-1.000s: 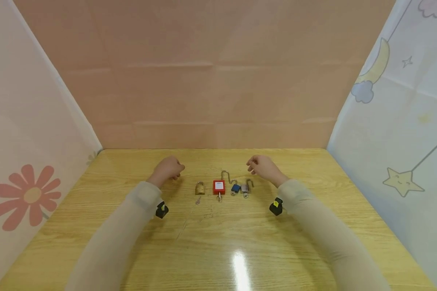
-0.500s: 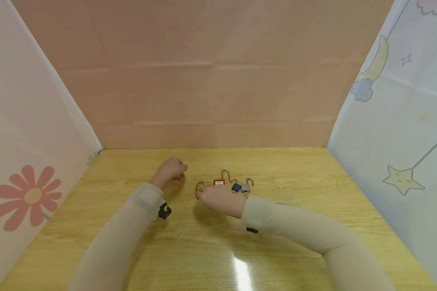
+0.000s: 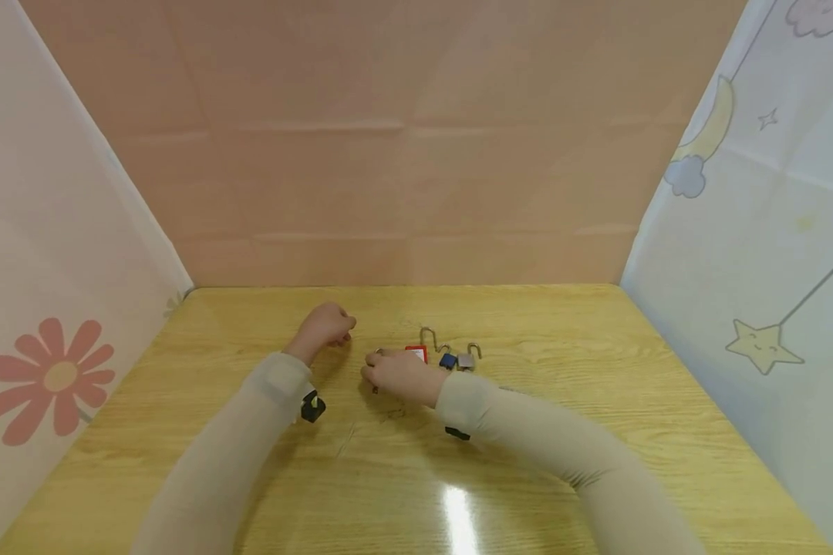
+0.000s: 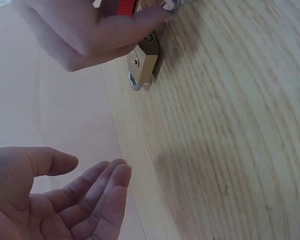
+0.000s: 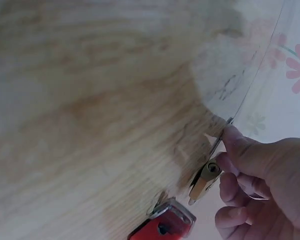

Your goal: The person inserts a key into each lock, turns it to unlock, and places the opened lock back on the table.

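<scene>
My right hand (image 3: 403, 374) reaches across to the brass padlock, covering most of it in the head view. Thumb and fingertip pinch a small thin metal key (image 5: 219, 142) just in front of the brass padlock (image 5: 206, 177), whose keyhole faces that hand. In the left wrist view the brass padlock (image 4: 143, 62) stands out below the right hand's fingers, its shackle closed. My left hand (image 3: 328, 324) hovers over the table to the left, holding nothing, with its fingers loosely bent. Beside the right hand, a red padlock (image 3: 417, 352) is partly hidden.
Right of the red padlock lie a small blue padlock (image 3: 447, 360) and a silver padlock (image 3: 466, 361), both with raised shackles. The wooden table (image 3: 527, 478) ends at a plain back screen (image 3: 403, 193). Printed side screens stand left and right.
My right hand has moved left from beyond the silver padlock to the brass padlock and has taken the key between thumb and finger. The left hand has barely moved.
</scene>
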Demonstrator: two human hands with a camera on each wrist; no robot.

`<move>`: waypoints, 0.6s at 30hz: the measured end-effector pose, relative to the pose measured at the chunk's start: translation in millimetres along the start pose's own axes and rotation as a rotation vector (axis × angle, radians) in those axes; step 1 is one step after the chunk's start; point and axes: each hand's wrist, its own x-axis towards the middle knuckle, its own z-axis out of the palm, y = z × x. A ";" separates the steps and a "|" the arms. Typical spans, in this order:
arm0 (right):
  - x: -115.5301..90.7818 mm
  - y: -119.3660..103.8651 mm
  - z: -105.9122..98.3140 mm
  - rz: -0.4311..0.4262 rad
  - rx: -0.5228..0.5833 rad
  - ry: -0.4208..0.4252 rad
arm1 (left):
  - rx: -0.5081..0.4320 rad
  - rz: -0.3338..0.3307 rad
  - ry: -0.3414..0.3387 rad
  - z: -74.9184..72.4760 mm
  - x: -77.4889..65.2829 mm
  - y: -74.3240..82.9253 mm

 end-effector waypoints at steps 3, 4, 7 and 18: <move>2.0 -1.9 0.0 0.009 0.026 -0.042 | -0.002 0.013 0.006 -0.2 -0.1 -0.2; 1.9 -2.7 -0.4 0.013 0.048 -0.059 | 0.001 0.016 0.006 -0.1 -0.1 -0.3; 1.4 -3.8 -3.4 0.027 0.108 -0.095 | 0.020 0.022 0.007 0.1 0.0 -0.2; 4.5 -9.9 -8.3 0.053 0.339 -0.088 | 0.051 0.016 -0.009 0.5 3.7 0.0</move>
